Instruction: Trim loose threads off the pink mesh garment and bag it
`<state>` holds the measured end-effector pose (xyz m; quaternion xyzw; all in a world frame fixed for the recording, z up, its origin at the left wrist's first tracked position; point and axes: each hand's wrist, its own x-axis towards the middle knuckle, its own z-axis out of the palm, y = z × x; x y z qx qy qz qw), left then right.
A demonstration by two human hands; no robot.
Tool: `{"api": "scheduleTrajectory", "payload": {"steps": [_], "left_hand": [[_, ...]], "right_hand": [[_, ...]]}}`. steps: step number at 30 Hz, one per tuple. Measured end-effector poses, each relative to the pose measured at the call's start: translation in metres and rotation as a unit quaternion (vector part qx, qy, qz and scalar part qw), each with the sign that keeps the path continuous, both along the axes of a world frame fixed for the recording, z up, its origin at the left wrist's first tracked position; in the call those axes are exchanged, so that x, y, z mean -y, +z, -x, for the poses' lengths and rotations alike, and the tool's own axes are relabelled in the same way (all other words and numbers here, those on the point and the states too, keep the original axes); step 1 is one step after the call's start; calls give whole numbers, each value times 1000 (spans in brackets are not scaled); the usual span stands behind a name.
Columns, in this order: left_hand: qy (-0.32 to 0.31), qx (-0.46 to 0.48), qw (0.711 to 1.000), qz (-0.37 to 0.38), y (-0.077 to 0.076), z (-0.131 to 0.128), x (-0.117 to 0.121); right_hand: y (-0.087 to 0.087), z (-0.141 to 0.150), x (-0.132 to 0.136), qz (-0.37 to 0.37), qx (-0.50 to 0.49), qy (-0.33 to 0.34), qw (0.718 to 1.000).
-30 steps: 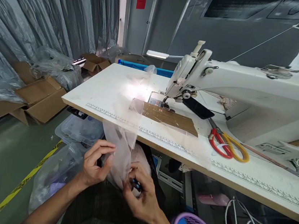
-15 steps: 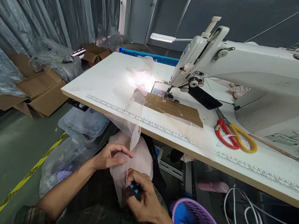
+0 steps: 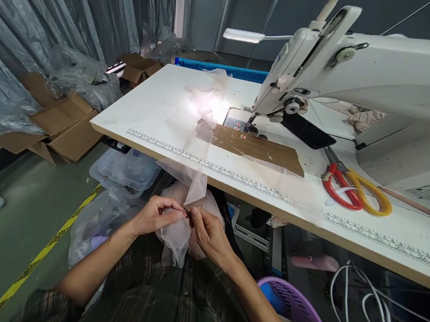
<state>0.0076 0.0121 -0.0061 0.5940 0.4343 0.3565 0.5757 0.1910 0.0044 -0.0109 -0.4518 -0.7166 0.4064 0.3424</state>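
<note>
Closer together than in the earlier frame, the left hand [image 3: 155, 217] and right hand [image 3: 211, 232] have been raised toward the worktop [image 3: 139, 104]. Sheer cloth [image 3: 197, 189] is draped lengthwise over the worktop's front edge, down to the hands. Just below that edge it is pinched by both, neither clearly nearer. Something small and dark [image 3: 186, 210] between them cannot be made out.

Pinching sheer fabric [image 3: 197, 189] with left hand [image 3: 155, 216] and right hand [image 3: 211, 235] (almost fingertip to fingertip), working just beside a white table [image 3: 147, 103], facing a sewing machine [image 3: 391, 62] and red-and-yellow-handled scissors [image 3: 361, 185].
</note>
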Motion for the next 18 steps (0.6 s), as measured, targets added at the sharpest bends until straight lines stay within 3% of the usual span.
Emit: {"api": "scheduleTrajectory", "payload": {"steps": [10, 18], "left_hand": [[19, 17, 998, 49, 1, 1, 0], [-10, -20, 998, 56, 5, 4, -1]], "right_hand": [[-7, 0, 2, 9, 16, -27, 999], [-6, 1, 0, -65, 107, -3, 992]]}}
